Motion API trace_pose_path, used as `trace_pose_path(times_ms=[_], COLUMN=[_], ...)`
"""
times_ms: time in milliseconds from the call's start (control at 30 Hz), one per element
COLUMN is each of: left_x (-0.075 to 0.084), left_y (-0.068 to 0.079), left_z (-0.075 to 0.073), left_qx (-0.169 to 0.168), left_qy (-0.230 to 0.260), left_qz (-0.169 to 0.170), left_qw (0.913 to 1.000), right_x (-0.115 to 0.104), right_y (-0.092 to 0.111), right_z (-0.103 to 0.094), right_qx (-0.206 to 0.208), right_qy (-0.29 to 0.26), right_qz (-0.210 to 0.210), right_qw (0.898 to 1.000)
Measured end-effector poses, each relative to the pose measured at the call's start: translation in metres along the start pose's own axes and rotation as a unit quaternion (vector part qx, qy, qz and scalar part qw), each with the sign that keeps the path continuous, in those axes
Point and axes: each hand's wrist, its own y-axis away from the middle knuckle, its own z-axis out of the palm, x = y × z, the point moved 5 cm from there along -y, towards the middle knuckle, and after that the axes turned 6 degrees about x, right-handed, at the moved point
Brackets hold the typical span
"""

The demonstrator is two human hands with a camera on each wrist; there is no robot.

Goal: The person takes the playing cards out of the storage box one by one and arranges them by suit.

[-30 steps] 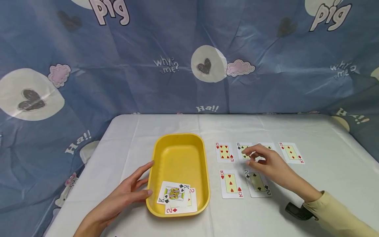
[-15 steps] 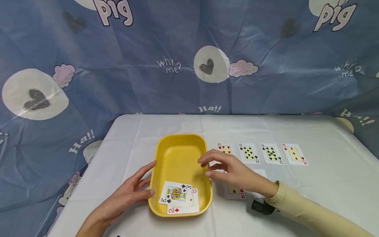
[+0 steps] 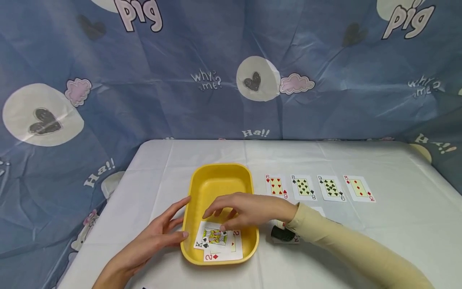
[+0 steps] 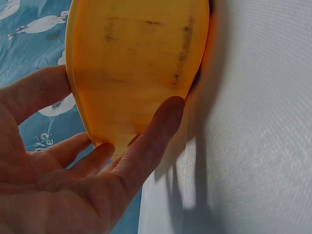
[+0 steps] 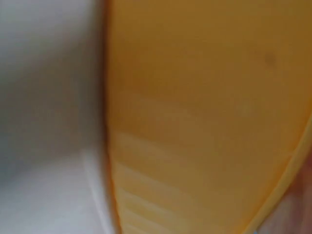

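A yellow tray [image 3: 216,184] lies on the white-covered table. Inside it, a king of spades [image 3: 213,237] overlaps a two of diamonds [image 3: 226,256]. My left hand [image 3: 153,237] touches the tray's left side, its fingers at the rim. In the left wrist view the thumb of that hand [image 4: 87,170] rests along the outer wall of the tray [image 4: 131,58]. Over the tray's right half, just above the king, hovers my right hand [image 3: 249,206], fingers loosely bent and no card visible in them. The right wrist view is blurred and mostly filled by the tray's outer wall [image 5: 204,122].
Right of the tray, a row holds a six of hearts [image 3: 276,186], a black eight [image 3: 303,188], a nine of clubs [image 3: 330,188] and a three of diamonds [image 3: 358,188]. Nearer, two cards lie mostly hidden under my right forearm. A blue printed cloth [image 3: 216,116] hangs behind.
My right hand has swept left from above the laid-out cards, across the tray's right rim, to above the king of spades. The left hand stays at the tray.
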Motion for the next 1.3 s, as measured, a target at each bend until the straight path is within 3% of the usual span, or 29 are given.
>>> trace_pose_path(times_ms=[133,367,667,900,1133,1300], left_x=[0.000,0.000,0.000,-0.001,0.000,0.000], left_y=[0.000,-0.001,-0.001,0.000,-0.001,-0.001], left_z=[-0.001,-0.001,-0.001,0.000,0.001,0.001], left_qx=[0.001,-0.009,-0.007,-0.020,-0.010,-0.014], left_qy=[-0.002,-0.002,-0.002,0.003,0.002,0.008], left_qz=[-0.001,0.002,0.001,0.012,0.009,0.009], left_qw=[1.0000,1.0000,1.0000,0.9997,0.9999,0.9998], right_x=[0.007,0.014,0.014,0.017,0.019,0.016], right_y=[-0.017,-0.033,-0.034,-0.034,-0.031,-0.029], right_z=[0.001,0.018,0.028,0.020,0.006,-0.005], right_qx=[-0.063,-0.122,-0.122,-0.048,0.070,0.165], right_qy=[0.017,0.087,0.159,0.184,0.179,0.181], right_qz=[0.016,0.035,0.045,0.071,0.115,0.097], right_qw=[0.998,0.988,0.979,0.979,0.975,0.965])
